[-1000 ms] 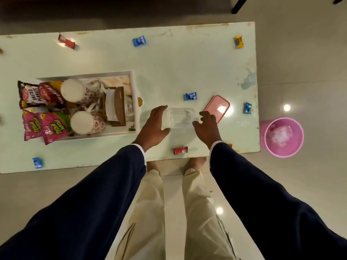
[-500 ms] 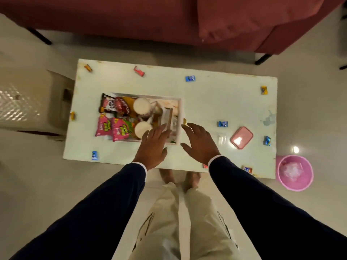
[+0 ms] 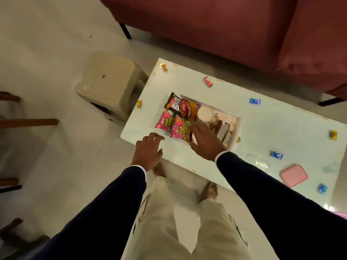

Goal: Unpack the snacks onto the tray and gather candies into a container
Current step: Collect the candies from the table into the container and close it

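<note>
A white tray on the low white table holds two pink snack packets, a dark peanut packet, a red packet and a white-lidded cup. My right hand hovers with spread fingers over the tray's near side, holding nothing. My left hand is open above the table's near left corner. A clear container and its pink lid lie to the right. Wrapped candies lie scattered: blue ones, a red one, orange ones.
A beige plastic stool stands left of the table. A maroon sofa runs along the far side. Wooden chair legs are at the left edge. My bare feet and beige trousers are on the tiled floor below.
Both hands let go of the clear container and moved left to the tray. The view swung left and tilted, so the table now runs diagonally.
</note>
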A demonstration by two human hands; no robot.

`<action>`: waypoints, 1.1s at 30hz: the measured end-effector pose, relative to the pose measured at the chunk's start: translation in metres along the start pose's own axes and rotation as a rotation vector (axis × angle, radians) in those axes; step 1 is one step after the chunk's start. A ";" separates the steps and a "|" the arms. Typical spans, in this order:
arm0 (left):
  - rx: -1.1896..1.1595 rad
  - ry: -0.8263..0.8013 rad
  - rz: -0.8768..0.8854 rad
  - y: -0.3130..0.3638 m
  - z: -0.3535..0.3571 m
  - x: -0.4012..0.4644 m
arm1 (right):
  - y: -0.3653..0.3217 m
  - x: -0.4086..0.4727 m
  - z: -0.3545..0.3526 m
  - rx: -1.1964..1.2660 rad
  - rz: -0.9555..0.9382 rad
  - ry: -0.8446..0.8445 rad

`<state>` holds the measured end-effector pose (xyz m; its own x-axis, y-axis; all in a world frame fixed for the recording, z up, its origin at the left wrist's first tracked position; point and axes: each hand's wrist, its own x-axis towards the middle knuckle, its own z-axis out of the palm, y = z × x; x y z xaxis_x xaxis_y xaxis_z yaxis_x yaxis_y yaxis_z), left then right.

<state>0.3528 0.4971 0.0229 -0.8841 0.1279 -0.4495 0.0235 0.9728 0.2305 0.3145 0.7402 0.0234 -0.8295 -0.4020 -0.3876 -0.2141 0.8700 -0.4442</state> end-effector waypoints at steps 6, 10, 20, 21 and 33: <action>-0.181 -0.078 -0.125 -0.099 0.035 0.044 | -0.046 0.084 0.046 0.063 0.042 -0.069; -0.343 -0.141 -0.180 -0.167 0.055 0.086 | -0.083 0.141 0.090 0.202 0.136 -0.186; -0.509 -0.089 -0.048 -0.236 0.063 0.170 | -0.156 0.204 0.208 0.222 0.467 -0.170; -0.518 -0.081 -0.044 -0.239 0.057 0.178 | -0.158 0.208 0.213 0.224 0.485 -0.137; -0.466 0.027 0.027 -0.234 0.034 0.292 | -0.129 0.231 0.176 1.046 0.695 -0.027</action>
<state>0.1053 0.3132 -0.1915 -0.8978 0.1408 -0.4173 -0.1605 0.7778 0.6077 0.2415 0.4848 -0.1509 -0.5890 0.0333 -0.8074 0.7848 0.2620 -0.5617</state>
